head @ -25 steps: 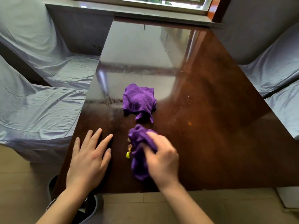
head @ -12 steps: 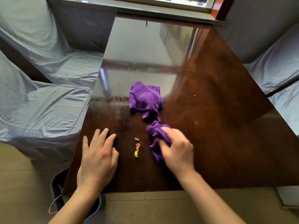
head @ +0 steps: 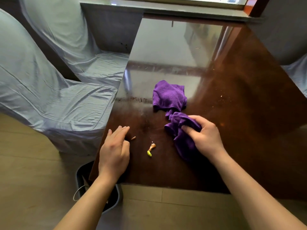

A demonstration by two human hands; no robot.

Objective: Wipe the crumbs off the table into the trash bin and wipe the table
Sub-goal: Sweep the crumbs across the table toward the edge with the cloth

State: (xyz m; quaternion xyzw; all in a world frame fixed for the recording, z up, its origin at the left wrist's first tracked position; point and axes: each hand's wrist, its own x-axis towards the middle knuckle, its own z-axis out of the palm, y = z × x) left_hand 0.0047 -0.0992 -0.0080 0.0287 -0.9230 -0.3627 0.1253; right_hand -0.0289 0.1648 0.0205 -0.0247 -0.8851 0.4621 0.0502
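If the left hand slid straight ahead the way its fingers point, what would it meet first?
Probably nothing soon: the left hand points up-right over bare table. The small brown crumb lies just right of that line; the folded purple cloth sits farther on.

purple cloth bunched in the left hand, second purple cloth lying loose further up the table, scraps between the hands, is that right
Not quite: the head view shows the bunched purple cloth in the right hand, not the left. The left hand is empty, resting near the table edge. The rest holds: the second purple cloth lies loose further up, and the scraps sit between the hands.
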